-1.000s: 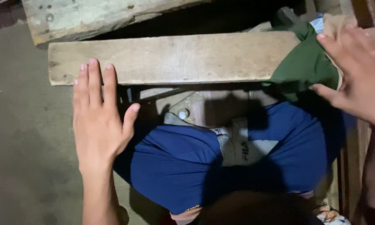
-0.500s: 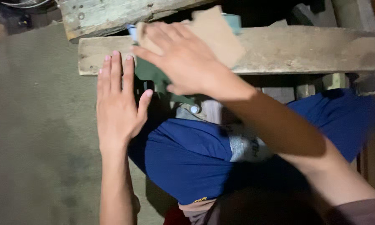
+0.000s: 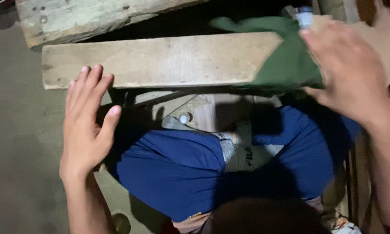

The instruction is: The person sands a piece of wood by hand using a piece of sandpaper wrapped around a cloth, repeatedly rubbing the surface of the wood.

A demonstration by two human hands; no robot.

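2 wooden planks [image 3: 160, 60], 1 green cloth [image 3: 286, 65], 2 hands [image 3: 88, 130], 1 small bottle [image 3: 304, 16].

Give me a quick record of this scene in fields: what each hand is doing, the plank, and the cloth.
left hand: flat, fingers spread on the near edge of the wooden plank
right hand: open, pressing on the green cloth
green cloth: draped over the plank's right end
plank: lies crosswise, bare and pale
below: blue shorts, concrete floor

The scene is dim, lit warmly from above, with deep shadow under the long pale wooden plank [image 3: 160, 60] and motion blur on the right hand [image 3: 346, 73].
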